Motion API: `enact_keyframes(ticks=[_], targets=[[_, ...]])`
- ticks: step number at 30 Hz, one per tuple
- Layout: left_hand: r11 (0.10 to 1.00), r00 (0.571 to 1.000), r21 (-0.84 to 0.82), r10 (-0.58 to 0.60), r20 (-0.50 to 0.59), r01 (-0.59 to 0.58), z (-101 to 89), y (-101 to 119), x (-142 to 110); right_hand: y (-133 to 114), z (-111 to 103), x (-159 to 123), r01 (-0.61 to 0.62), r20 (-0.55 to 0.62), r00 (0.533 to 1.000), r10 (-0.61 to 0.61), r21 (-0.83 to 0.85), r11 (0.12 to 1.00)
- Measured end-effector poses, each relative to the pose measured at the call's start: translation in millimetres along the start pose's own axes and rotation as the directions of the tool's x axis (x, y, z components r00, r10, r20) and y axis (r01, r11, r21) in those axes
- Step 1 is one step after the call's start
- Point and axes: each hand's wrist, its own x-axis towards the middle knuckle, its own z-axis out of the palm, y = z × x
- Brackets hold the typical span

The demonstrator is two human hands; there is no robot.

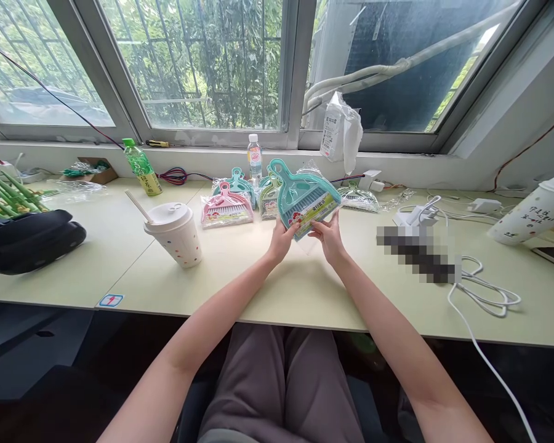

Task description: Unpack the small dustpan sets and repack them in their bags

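Note:
Both of my hands grip a teal mini dustpan and brush set point(305, 197), sealed in clear plastic with a printed label. My left hand point(281, 241) holds its lower left edge, and my right hand point(329, 237) holds its lower right edge. Just beyond them on the pale desk point(240, 277) lie more wrapped sets: a pink one point(226, 209), a teal one point(234, 186) partly behind it, and a green one point(268, 199). Another clear-wrapped set point(358, 200) lies to the right.
A white dotted cup with a straw point(175, 237) stands left of my hands. Behind are a green bottle point(141, 166) and a water bottle point(254, 159). A black bag point(28, 240) lies far left. A pixelated object point(418, 253), white cables point(484, 295) and a white tumbler point(530, 209) lie right.

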Motion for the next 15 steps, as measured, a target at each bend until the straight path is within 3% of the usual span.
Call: enact_keyframes(ticks=[15], targets=[[0.994,0.994,0.022,-0.104,0.018,0.103,-4.3,-0.8,3.1,10.3,1.3,2.4,-0.041,-0.056,0.998,0.038,-0.056,0.998]])
